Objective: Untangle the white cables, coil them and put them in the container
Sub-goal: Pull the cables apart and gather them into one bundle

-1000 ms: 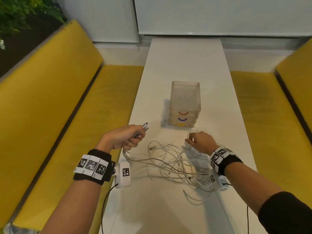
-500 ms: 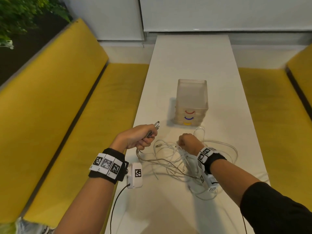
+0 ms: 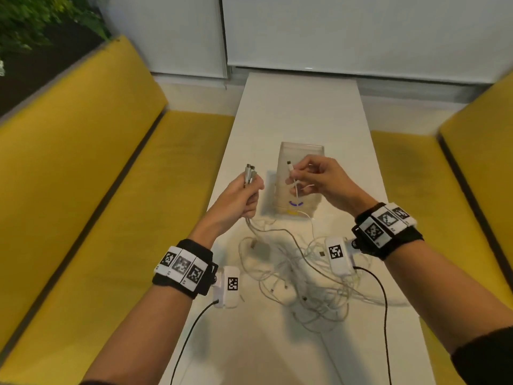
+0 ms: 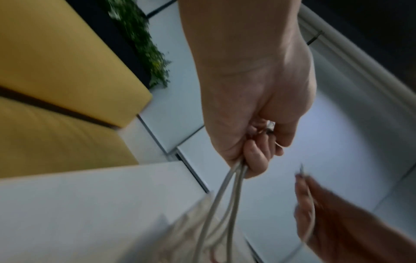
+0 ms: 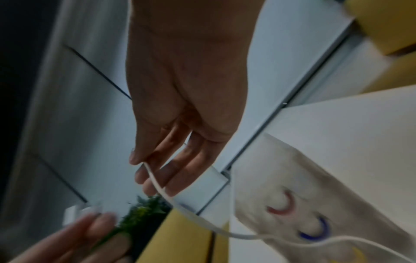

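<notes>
Still untangling: left hand (image 3: 244, 198) grips several plugs (image 3: 250, 173), right hand (image 3: 319, 179) pinches one cable end (image 3: 291, 173); next, draw it free of the tangle (image 3: 299, 276).

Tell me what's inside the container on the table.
Through the translucent container no cable shows inside; the cable tangle lies on the table. The right hand covers its lower part.

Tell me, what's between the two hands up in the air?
Nothing joins the left hand and right hand directly; the head view shows only the container behind that gap.
</notes>
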### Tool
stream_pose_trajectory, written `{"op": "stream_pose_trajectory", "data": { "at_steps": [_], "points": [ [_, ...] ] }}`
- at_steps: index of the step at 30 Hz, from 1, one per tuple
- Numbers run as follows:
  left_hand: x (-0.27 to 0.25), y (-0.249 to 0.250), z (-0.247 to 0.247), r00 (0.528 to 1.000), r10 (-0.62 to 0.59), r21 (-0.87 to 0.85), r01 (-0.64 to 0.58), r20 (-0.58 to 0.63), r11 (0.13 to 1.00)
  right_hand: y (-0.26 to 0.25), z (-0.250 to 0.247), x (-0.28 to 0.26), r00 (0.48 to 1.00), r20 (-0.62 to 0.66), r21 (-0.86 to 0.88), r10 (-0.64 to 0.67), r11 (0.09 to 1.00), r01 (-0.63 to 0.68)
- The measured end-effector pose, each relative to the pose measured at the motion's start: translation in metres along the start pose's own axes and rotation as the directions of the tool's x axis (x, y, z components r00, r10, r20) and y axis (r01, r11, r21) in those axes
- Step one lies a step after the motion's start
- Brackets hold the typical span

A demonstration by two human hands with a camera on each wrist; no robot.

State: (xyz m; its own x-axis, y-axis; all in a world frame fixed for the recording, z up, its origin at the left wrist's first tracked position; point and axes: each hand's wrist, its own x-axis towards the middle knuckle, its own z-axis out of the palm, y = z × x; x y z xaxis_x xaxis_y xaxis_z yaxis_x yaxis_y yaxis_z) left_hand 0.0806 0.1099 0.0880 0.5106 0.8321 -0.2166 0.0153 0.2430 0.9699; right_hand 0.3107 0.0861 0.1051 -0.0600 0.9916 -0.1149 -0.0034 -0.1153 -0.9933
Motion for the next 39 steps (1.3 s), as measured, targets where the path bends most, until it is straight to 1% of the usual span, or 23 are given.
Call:
{"op": "stream_pose_trajectory", "data": {
  "at_steps": [2,4,7,9,12,14,16,18,21,23,26,29,31,32,33,34,35,37,38,39],
  "points": [
    [0.002,0.006,0.017,0.996,0.090,0.004,-0.090,-0.009,0.996,-0.018,0.010,-0.007,0.997,0.058,-0.060,-0.055,0.996,0.059],
    [0.002,0.011,0.033,0.987,0.160,0.002,-0.160,-0.026,0.987,-0.023,0.019,-0.013,0.992,0.087,-0.112,-0.094,0.988,0.103],
    [0.005,0.012,0.045,0.967,0.220,0.028,-0.218,-0.128,0.976,-0.019,0.026,-0.018,0.987,0.083,-0.181,-0.136,0.972,0.149],
    [0.006,0.009,0.048,0.955,0.224,0.028,-0.223,-0.193,0.974,-0.018,0.031,-0.021,0.987,0.074,-0.201,-0.146,0.967,0.158],
    [0.003,0.007,0.048,0.931,0.227,0.007,-0.235,-0.285,0.972,-0.017,0.032,-0.026,0.992,0.097,-0.158,-0.086,0.982,0.100],
    [0.000,0.009,0.043,0.908,0.232,-0.071,-0.272,-0.348,0.960,-0.017,0.027,-0.031,0.990,0.132,-0.186,-0.046,0.980,0.070],
    [-0.002,0.015,0.038,0.892,0.216,-0.175,-0.304,-0.398,0.936,-0.014,0.019,-0.034,0.982,0.182,-0.271,-0.043,0.958,0.093],
    [-0.005,0.021,0.036,0.890,0.179,-0.259,-0.306,-0.420,0.916,-0.013,0.017,-0.037,0.980,0.194,-0.328,-0.042,0.939,0.106],
    [-0.006,0.028,0.041,0.914,0.156,-0.373,-0.302,-0.375,0.877,-0.012,0.029,-0.039,0.987,0.154,-0.335,-0.037,0.938,0.087],
    [-0.006,0.031,0.042,0.940,0.157,-0.466,-0.290,-0.303,0.836,-0.012,0.038,-0.040,0.990,0.142,-0.315,-0.021,0.947,0.065],
    [-0.005,0.032,0.042,0.973,0.138,-0.579,-0.223,-0.188,0.784,-0.012,0.045,-0.041,0.991,0.129,-0.251,-0.025,0.966,0.057],
    [-0.004,0.031,0.041,0.980,0.129,-0.558,-0.193,-0.153,0.807,-0.009,0.052,-0.043,0.991,0.125,-0.185,-0.055,0.980,0.078],
    [-0.005,0.031,0.042,0.977,0.155,-0.530,-0.211,-0.149,0.821,-0.007,0.055,-0.044,0.992,0.111,-0.149,-0.067,0.985,0.084],
    [-0.006,0.032,0.042,0.973,0.170,-0.519,-0.226,-0.154,0.825,-0.006,0.056,-0.044,0.992,0.102,-0.162,-0.080,0.982,0.096],
    [-0.009,0.033,0.043,0.968,0.184,-0.508,-0.245,-0.168,0.826,-0.006,0.056,-0.043,0.990,0.102,-0.204,-0.098,0.972,0.118],
    [-0.010,0.034,0.042,0.962,0.198,-0.499,-0.268,-0.190,0.824,-0.005,0.054,-0.043,0.986,0.119,-0.284,-0.120,0.947,0.150],
    [-0.012,0.036,0.041,0.952,0.212,-0.488,-0.296,-0.220,0.821,-0.005,0.050,-0.043,0.979,0.152,-0.396,-0.136,0.899,0.186],
    [-0.016,0.042,0.034,0.921,0.240,-0.426,-0.358,-0.307,0.831,-0.003,0.034,-0.046,0.967,0.218,-0.608,-0.133,0.756,0.241],
    [-0.017,0.046,0.027,0.897,0.257,-0.373,-0.391,-0.360,0.842,-0.001,0.021,-0.048,0.970,0.213,-0.670,-0.116,0.705,0.232],
    [-0.019,0.051,0.020,0.870,0.275,-0.310,-0.416,-0.410,0.855,0.001,0.007,-0.050,0.980,0.173,-0.706,-0.100,0.681,0.195]
  ]
}}
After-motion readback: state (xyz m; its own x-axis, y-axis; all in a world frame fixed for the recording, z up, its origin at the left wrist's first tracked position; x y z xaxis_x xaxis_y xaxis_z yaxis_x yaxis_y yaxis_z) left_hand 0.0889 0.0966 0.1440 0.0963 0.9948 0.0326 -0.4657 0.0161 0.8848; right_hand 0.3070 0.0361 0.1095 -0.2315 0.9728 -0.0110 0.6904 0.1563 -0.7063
